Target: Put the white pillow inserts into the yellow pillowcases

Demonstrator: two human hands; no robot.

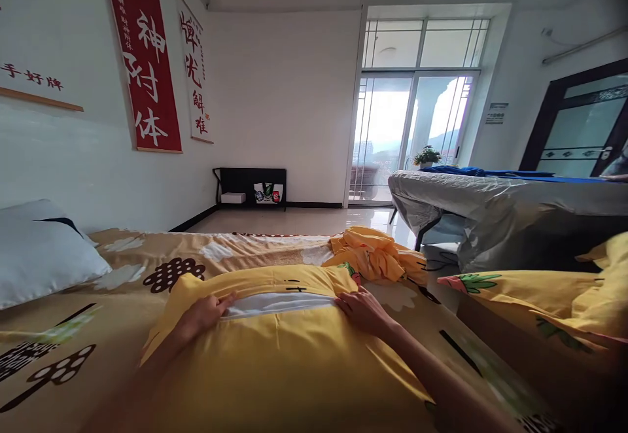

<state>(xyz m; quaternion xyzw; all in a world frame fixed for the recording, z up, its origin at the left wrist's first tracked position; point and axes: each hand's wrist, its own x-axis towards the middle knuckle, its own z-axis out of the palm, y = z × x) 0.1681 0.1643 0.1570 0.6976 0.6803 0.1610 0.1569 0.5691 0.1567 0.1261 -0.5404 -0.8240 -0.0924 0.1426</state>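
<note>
A yellow pillowcase lies on the bed in front of me, with a white pillow showing through its long opening. At the opening's left end, my left hand is closed on the edge of the fabric, thumb and fingers pinching it. My right hand grips the edge at the right end, its fingers curled over the cloth. Most of the white pillow is hidden inside the case. Just beyond my right hand, a crumpled yellow-orange cloth rests on the bed.
A patterned bedsheet covers the bed, with a white pillow at left. More yellow fabric with a printed design is at right. Behind it stands a plastic-covered table bearing blue cloth. A low black shelf is by the wall.
</note>
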